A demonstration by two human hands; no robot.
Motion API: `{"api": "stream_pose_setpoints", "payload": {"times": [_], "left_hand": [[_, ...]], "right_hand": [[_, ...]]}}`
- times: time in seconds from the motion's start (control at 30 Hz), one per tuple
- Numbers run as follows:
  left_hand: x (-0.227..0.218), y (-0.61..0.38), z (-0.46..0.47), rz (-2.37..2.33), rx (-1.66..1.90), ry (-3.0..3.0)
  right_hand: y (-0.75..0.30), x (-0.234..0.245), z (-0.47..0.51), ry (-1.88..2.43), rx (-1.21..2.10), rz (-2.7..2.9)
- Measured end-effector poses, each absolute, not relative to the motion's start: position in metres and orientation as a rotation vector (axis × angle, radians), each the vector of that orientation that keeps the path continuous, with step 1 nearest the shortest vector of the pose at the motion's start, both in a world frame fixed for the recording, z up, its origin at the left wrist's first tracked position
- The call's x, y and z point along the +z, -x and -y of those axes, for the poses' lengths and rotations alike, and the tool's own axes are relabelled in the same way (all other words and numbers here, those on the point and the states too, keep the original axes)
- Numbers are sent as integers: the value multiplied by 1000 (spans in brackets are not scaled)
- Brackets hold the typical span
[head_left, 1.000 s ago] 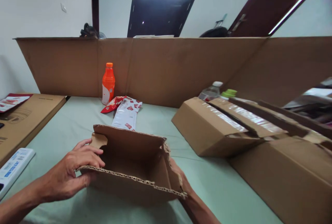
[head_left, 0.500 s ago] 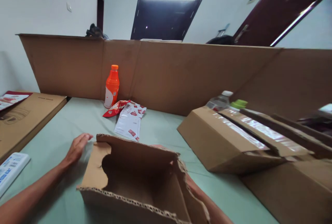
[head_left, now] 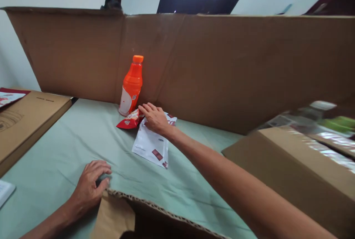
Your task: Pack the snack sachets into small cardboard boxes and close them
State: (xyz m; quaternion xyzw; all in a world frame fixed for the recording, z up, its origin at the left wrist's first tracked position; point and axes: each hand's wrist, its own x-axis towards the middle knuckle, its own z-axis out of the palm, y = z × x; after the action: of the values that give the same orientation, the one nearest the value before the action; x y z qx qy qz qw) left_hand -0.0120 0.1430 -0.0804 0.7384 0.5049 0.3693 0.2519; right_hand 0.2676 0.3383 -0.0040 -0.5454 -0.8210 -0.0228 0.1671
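My right hand (head_left: pixel 154 118) reaches far forward and lies on a white pouch with red marks (head_left: pixel 151 144), fingers stretched toward a small red packet (head_left: pixel 128 121) beside it. An orange bottle (head_left: pixel 131 85) stands upright just behind them, against the cardboard wall (head_left: pixel 222 65). My left hand (head_left: pixel 90 185) rests on the green cloth near the torn rim of a small open cardboard box (head_left: pixel 130 215) at the bottom edge, its fingers curled over something small and dark that I cannot make out.
A flat brown carton (head_left: pixel 24 120) lies at the left with a printed sheet on it. Taped cardboard boxes (head_left: pixel 299 165) fill the right side, blurred. A white object's corner (head_left: pixel 4 191) shows at the far left. The table is covered in pale green cloth (head_left: pixel 63 146).
My right hand has left the small box and stretched forward onto the white pouch. My left hand has curled shut beside the box. The view has tilted down and moved closer.
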Motion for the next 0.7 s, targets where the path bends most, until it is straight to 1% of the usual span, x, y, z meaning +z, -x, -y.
{"api": "stream_pose_setpoints", "payload": {"times": [0.1, 0.17, 0.33, 0.47, 0.6, 0.7], "left_hand": [[-82, 11, -142, -1379, 987, -2036], [-82, 11, -143, -1385, 986, -2040], [-78, 11, -147, -1378, 1025, -2009], [-66, 11, -148, -1354, 1079, -1967], [-32, 21, -149, -1372, 1171, -1923], [16, 31, -150, -1389, 1276, -1903]], "right_hand": [[-258, -11, -349, 1577, -92, 2337], [-255, -6, -345, 1574, -89, 2310], [-266, 32, -303, 1550, -13, 2112], [-298, 67, -251, 1540, 229, 1863], [-331, 98, -197, 1474, 548, 1610], [-343, 125, -161, 1392, 702, 1473]]}}
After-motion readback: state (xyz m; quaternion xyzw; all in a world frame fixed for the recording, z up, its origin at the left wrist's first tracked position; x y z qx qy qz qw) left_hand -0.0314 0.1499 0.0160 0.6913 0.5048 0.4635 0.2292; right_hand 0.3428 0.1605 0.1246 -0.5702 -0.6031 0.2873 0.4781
